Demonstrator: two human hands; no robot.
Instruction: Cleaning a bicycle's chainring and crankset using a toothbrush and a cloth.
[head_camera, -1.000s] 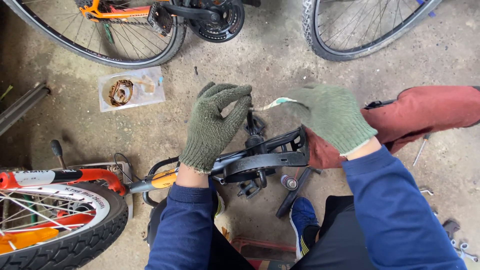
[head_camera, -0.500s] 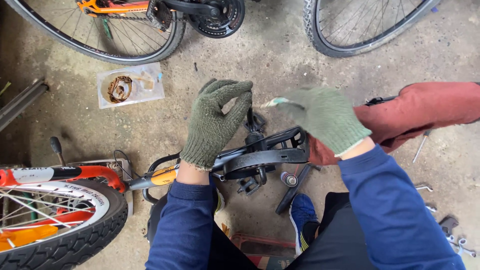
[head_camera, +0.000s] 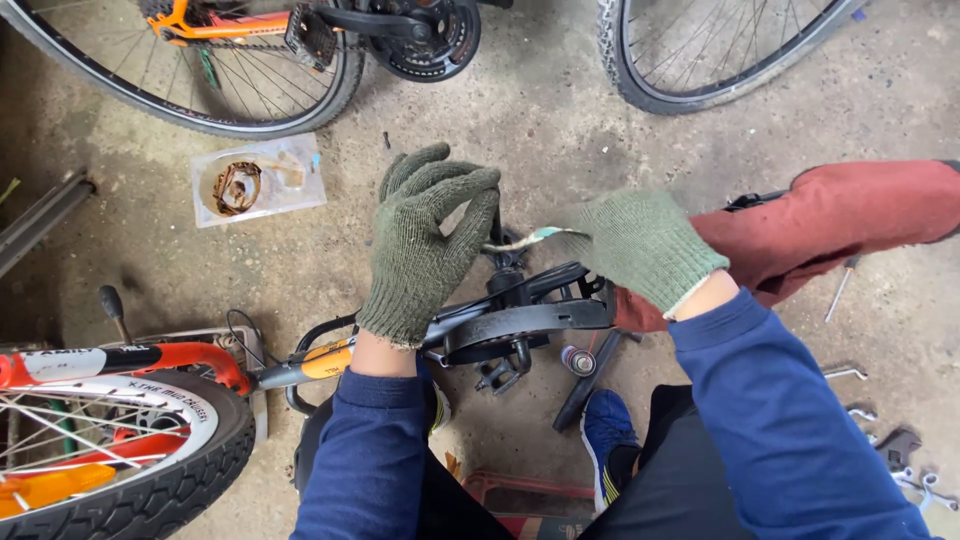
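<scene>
Your left hand (head_camera: 425, 245) hovers with fingers curled loosely, grasping nothing, just above the black chain guard (head_camera: 525, 320) of the small bike lying on the floor. Your right hand (head_camera: 640, 245) pinches a pale strip (head_camera: 520, 242), its tip close to your left fingers.

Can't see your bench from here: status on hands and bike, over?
Left hand gloved, over the bike frame. Right hand pinching a small strip. Red saddle lies close behind the right hand.
</scene>
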